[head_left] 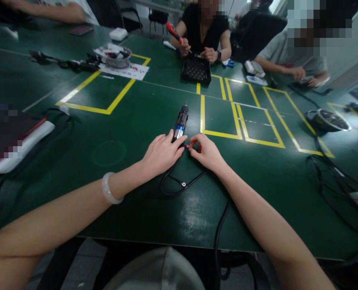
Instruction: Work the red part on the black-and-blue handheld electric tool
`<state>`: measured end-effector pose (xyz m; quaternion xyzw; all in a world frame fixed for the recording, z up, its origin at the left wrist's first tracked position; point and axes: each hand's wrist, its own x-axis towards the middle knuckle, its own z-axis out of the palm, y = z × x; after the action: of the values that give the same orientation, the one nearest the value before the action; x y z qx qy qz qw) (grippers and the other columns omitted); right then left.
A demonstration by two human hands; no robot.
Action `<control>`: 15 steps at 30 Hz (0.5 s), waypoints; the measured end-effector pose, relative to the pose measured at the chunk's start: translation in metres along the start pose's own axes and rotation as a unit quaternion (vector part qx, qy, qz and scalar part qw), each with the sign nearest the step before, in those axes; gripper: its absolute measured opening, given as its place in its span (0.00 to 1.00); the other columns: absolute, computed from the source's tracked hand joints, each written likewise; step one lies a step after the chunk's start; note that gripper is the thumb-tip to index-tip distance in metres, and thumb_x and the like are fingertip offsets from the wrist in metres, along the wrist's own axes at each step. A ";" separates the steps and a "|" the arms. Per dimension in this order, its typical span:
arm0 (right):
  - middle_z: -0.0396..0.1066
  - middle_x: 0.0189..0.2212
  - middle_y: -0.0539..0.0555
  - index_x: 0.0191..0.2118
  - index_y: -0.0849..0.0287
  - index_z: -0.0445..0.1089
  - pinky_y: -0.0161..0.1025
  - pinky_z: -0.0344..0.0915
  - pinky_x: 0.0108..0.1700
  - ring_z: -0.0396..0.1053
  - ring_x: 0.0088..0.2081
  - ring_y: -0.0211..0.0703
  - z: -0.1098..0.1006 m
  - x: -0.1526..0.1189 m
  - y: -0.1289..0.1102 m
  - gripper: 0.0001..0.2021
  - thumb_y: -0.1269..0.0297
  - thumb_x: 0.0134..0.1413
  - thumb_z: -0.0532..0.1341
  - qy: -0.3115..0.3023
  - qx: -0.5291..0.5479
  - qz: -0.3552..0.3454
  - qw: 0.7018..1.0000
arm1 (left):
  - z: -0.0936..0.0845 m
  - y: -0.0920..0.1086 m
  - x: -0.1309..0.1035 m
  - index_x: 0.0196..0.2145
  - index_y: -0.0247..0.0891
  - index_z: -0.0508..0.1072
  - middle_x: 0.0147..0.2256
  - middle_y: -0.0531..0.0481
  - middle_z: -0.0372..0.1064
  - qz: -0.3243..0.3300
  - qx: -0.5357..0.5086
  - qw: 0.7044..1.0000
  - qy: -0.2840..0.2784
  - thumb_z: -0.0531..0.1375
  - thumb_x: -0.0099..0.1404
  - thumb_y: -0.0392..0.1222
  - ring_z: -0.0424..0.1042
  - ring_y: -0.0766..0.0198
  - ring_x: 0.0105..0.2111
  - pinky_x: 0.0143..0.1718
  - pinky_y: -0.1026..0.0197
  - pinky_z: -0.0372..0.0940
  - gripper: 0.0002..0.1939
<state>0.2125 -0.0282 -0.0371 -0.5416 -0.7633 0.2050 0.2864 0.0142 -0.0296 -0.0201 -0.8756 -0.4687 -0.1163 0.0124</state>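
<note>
A black electric screwdriver [181,119] with a blue band and a thin bit lies on the green table, bit pointing away from me. My left hand [163,155] grips its near end, the fingers covering that part. Close beside it, my right hand [205,152] is closed in a pinch at a small red piece [188,146], too small to name. A black cable [169,193] loops on the table below both hands, with a small white ring-like part [183,184] on it.
Across the table, a person holds a red-handled screwdriver [174,32] over a black tray [196,70]. A metal bowl [116,58] stands back left, and another bowl [331,121] sits right. Yellow tape [221,134] marks rectangles. Black cables [326,177] lie at right.
</note>
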 end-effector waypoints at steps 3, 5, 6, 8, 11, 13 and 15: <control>0.70 0.42 0.56 0.44 0.57 0.68 0.40 0.63 0.36 0.66 0.32 0.42 0.001 -0.002 -0.002 0.11 0.66 0.54 0.61 -0.006 -0.048 -0.002 0.999 | 0.002 -0.004 -0.002 0.66 0.40 0.63 0.62 0.36 0.62 -0.002 -0.012 1.000 0.001 0.47 0.75 0.48 0.66 0.48 0.59 0.61 0.49 0.57 0.26; 0.69 0.44 0.57 0.48 0.57 0.69 0.41 0.64 0.36 0.66 0.32 0.43 0.001 -0.003 -0.002 0.15 0.67 0.54 0.61 -0.012 -0.070 -0.004 0.997 | 0.002 -0.006 -0.002 0.66 0.38 0.63 0.62 0.35 0.61 0.000 -0.017 1.000 -0.004 0.46 0.75 0.48 0.66 0.48 0.59 0.61 0.48 0.57 0.26; 0.69 0.45 0.57 0.49 0.57 0.69 0.41 0.64 0.36 0.66 0.32 0.43 0.001 -0.003 -0.002 0.16 0.68 0.54 0.61 -0.018 -0.079 -0.006 0.997 | 0.002 -0.006 -0.003 0.66 0.38 0.63 0.63 0.34 0.61 0.002 -0.020 1.000 -0.005 0.46 0.76 0.48 0.66 0.48 0.59 0.61 0.48 0.57 0.26; 0.69 0.44 0.57 0.49 0.57 0.70 0.40 0.63 0.36 0.66 0.32 0.42 0.001 -0.003 0.000 0.14 0.69 0.55 0.59 -0.034 -0.090 -0.014 0.995 | 0.002 -0.007 -0.003 0.66 0.37 0.64 0.63 0.34 0.60 0.004 -0.024 1.000 -0.005 0.46 0.76 0.49 0.67 0.47 0.59 0.61 0.48 0.57 0.26; 0.69 0.40 0.55 0.42 0.56 0.71 0.39 0.62 0.34 0.65 0.30 0.41 0.001 -0.002 0.002 0.08 0.69 0.58 0.58 -0.042 -0.084 -0.021 0.995 | 0.001 -0.008 -0.004 0.66 0.38 0.63 0.64 0.34 0.59 0.002 -0.033 0.999 -0.010 0.46 0.75 0.50 0.66 0.47 0.59 0.61 0.48 0.57 0.27; 0.69 0.38 0.55 0.39 0.57 0.70 0.39 0.61 0.35 0.64 0.30 0.41 -0.001 -0.001 0.003 0.05 0.68 0.58 0.58 -0.034 -0.066 -0.022 0.997 | 0.001 -0.008 -0.005 0.66 0.39 0.63 0.64 0.34 0.58 -0.001 -0.041 0.999 -0.014 0.46 0.75 0.50 0.66 0.46 0.59 0.60 0.47 0.58 0.27; 0.69 0.37 0.54 0.38 0.57 0.69 0.39 0.62 0.37 0.64 0.31 0.41 -0.003 -0.001 0.002 0.03 0.68 0.57 0.59 -0.021 -0.036 -0.023 0.999 | 0.001 -0.009 -0.006 0.66 0.38 0.62 0.64 0.34 0.58 -0.003 -0.047 0.999 -0.017 0.46 0.75 0.50 0.66 0.45 0.59 0.60 0.46 0.58 0.27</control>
<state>0.2166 -0.0283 -0.0365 -0.5292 -0.7883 0.1823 0.2555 0.0040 -0.0295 -0.0235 -0.8757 -0.4654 -0.1233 -0.0369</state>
